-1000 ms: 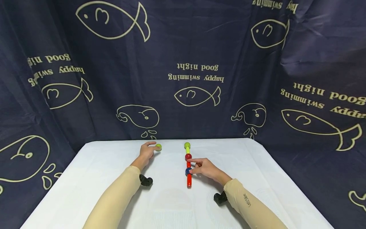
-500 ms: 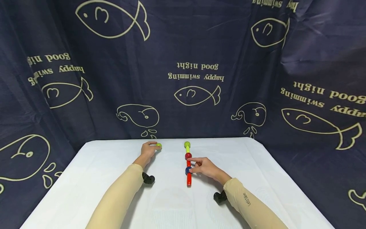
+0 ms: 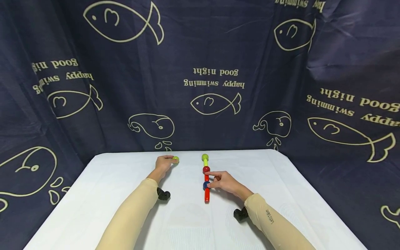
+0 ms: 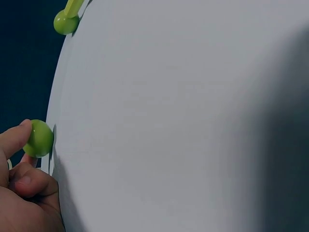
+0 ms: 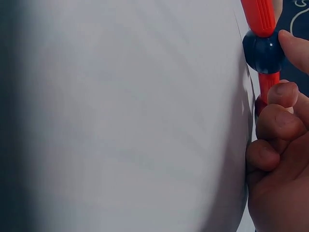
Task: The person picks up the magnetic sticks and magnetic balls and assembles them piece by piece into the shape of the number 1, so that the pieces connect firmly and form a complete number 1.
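My left hand (image 3: 164, 164) pinches a loose lime-green ball (image 3: 176, 159) between thumb and fingertips near the table's far edge; the left wrist view shows this ball (image 4: 40, 139) up close. To its right lies a straight chain of balls and rods: a green ball (image 3: 205, 157), a yellow-green rod (image 3: 205, 163), a red ball (image 3: 206, 169), a red rod (image 3: 206, 178), a blue ball (image 3: 205, 185) and another red rod (image 3: 207, 196). My right hand (image 3: 227, 182) holds the chain, index fingertip at the red ball and thumb on the blue ball (image 5: 261, 54), other fingers curled.
A white cloth covers the table (image 3: 187, 222). Behind it hangs a dark blue curtain (image 3: 215, 132) with fish and whale drawings. Black wrist devices sit at the left sleeve (image 3: 137, 205) and the right sleeve (image 3: 272, 218).
My left hand has shifted slightly to the right with the green ball, nearer to the chain. The right hand and the chain stay in place.
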Motion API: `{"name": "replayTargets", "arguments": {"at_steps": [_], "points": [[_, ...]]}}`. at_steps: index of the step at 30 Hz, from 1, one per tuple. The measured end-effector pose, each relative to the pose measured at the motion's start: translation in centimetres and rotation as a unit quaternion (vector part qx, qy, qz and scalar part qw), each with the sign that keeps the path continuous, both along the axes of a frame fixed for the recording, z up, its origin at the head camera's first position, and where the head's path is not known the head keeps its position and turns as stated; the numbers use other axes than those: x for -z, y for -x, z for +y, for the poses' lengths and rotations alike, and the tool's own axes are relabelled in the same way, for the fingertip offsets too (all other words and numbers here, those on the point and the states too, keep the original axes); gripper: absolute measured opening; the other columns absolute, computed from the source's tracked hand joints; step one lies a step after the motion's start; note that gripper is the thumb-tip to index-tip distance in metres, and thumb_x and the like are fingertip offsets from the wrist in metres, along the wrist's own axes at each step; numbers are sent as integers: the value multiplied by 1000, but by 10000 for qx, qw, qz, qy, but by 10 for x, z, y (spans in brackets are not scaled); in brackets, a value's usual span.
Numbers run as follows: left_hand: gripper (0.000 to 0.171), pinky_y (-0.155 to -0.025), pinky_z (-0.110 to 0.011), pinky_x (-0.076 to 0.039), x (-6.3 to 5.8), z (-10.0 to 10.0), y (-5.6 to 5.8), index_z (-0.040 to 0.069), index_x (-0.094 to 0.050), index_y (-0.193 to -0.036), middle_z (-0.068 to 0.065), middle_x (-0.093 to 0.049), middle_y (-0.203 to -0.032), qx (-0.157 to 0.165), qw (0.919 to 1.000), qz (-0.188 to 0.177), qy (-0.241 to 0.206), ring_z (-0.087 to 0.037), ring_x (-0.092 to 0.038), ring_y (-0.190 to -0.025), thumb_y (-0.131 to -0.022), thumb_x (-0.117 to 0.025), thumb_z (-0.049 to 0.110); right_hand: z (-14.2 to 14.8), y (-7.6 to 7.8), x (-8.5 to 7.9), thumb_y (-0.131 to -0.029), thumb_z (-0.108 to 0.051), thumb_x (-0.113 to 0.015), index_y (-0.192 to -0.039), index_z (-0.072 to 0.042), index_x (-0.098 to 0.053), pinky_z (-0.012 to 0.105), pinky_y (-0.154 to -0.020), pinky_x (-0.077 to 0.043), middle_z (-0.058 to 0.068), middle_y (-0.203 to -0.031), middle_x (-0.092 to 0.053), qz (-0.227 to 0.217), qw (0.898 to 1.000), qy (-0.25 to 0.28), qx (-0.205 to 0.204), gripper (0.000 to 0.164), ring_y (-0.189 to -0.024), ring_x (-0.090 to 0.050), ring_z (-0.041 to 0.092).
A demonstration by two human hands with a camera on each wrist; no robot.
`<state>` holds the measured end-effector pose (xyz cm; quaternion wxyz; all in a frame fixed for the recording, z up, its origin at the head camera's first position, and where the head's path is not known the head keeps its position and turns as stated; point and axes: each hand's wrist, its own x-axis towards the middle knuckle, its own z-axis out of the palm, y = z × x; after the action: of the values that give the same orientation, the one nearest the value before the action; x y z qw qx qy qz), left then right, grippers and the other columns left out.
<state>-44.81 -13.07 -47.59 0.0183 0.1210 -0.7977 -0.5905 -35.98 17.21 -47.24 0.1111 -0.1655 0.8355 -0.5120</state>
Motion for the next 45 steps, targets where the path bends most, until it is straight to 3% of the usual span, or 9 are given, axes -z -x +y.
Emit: {"name": "replayTargets", "arguments": {"at_steps": [11, 18, 20, 22, 24, 26, 38, 45], "points": [[39, -66, -26, -47, -1, 1, 0, 2, -71, -119, -17, -64, -129, -8, 10000, 47, 4, -23, -55, -99, -84, -79, 18, 0, 1, -1, -84, -21, -82, -135, -12, -65, 23, -56, -30, -2, -67, -44, 29, 10000, -23, -26, 55, -62, -40, 13], [38, -60, -27, -43, -2, 1, -1, 2, -73, -115, -13, -68, -111, -96, 9999, 83, 58, -16, -50, -69, -82, -81, 18, -1, 1, -2, -84, -21, -82, -136, -12, -64, 22, -56, -29, -3, -67, -44, 17, 10000, -33, -36, 57, -63, -39, 12], [38, -70, -31, -50, -3, 1, -3, 1, -73, -116, -14, -69, -113, -74, 9999, 132, 46, -19, -57, -75, -83, -80, 17, -1, 0, -3, -83, -21, -82, -137, -12, -64, 22, -56, -29, -3, -67, -43, 10, 10000, -21, -37, 57, -63, -39, 12], [38, -84, -37, -53, -3, 2, -5, -1, -72, -117, -17, -68, -118, -60, 9998, 174, -4, -26, -64, -91, -84, -79, 16, -1, 0, -4, -83, -21, -82, -137, -11, -64, 22, -56, -29, -4, -67, -42, 8, 10000, -13, -48, 57, -62, -38, 12], [38, -100, -44, -49, -3, 2, -7, -2, -71, -118, -21, -64, -129, -27, 9997, 245, -35, -33, -61, -114, -85, -78, 15, -1, 1, -4, -83, -21, -83, -137, -11, -64, 23, -56, -28, -3, -66, -42, 10, 10000, -24, -53, 58, -62, -38, 12], [38, -104, -46, -47, -3, 3, -8, -4, -70, -118, -22, -64, -129, -3, 9995, 290, -76, -35, -59, -119, -85, -77, 14, -1, 1, -3, -83, -22, -83, -136, -12, -64, 23, -56, -28, -3, -66, -42, 16, 10000, -48, -46, 58, -61, -38, 12], [41, -91, -40, -46, -7, 2, -17, 1, -70, -120, -19, -59, -136, 307, 9995, 59, -39, -30, -53, -120, -85, -78, 20, -2, 2, -4, -83, -24, -82, -137, -12, -64, 24, -57, -30, -2, -67, -43, -52, 9999, -105, -82, 57, -63, -40, 14], [40, -73, -30, -42, -12, 6, -25, 1, -72, -118, -17, -64, -129, 300, 9993, 187, -111, -24, -53, -100, -84, -79, 20, -1, 4, -1, -84, -22, -81, -136, -13, -64, 26, -59, -31, -1, -67, -45, -81, 9998, -165, 44, 56, -63, -41, 16]]}}
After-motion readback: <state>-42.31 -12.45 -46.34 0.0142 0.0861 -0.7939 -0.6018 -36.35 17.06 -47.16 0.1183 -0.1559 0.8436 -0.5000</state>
